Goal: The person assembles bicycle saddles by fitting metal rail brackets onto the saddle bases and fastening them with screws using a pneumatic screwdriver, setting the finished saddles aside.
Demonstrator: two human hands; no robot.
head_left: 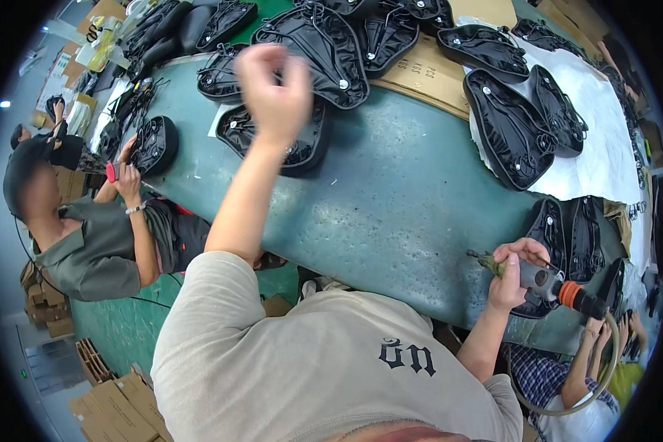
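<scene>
My left hand (274, 92) is raised over the far left part of the table, fingers curled but blurred by motion, so I cannot make out anything in them. Beneath and behind it lie black padded seats (331, 51) turned underside up, with cords and bright metal fittings. One such seat (302, 151) rests just below my wrist, partly covered by it. At the right table edge my right hand (512, 272) is closed around a grey air-powered driver (541, 278) with an orange ring, a green-wrapped front end and a hose. Its tip points left over the tabletop.
The green worktable (390, 199) curves around me. More black seats lie on white sheeting (589, 166) to the right and beside a flat cardboard box (420, 70). A co-worker (88, 243) at the left handles another seat. A hose (593, 390) loops down at the right, near another person's arms.
</scene>
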